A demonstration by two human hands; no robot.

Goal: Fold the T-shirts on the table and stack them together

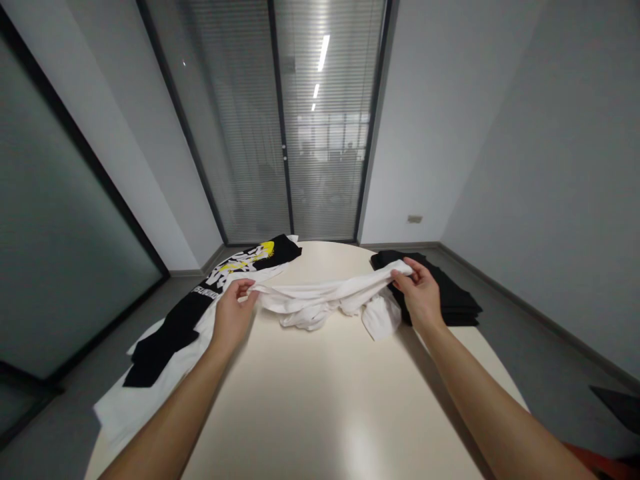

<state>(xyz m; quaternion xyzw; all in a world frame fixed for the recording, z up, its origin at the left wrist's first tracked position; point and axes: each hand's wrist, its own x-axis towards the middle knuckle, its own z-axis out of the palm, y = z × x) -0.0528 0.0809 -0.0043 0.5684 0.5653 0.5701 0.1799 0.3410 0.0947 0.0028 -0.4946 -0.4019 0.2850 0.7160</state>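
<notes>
From where I stand, a white cloth garment (323, 293) is stretched between the person's two hands over the far half of the tabletop (320, 387). The left hand (234, 312) pinches one end between thumb and fingers; the right hand (423, 297) grips the other end the same way, slightly farther out toward the far edge. The upper border runs fairly taut, but below it the fabric bunches in the middle, and a loose flap droops beside the right hand. Whether those folds rest on the surface, I can't tell.

To handle this span well, I'd pull both ends apart evenly and hold them level, so the border straightens without twisting. The bunched middle wants a light shake to let it drop flat. I'd mind the right side too: that end passes in front of the stack of black garments (450, 297) at the right edge, and could snag or nudge it. Toward the left edge lies a black printed T-shirt (175, 327) over white fabric (135, 400), close to the left hand, so that elbow needs care.
</notes>
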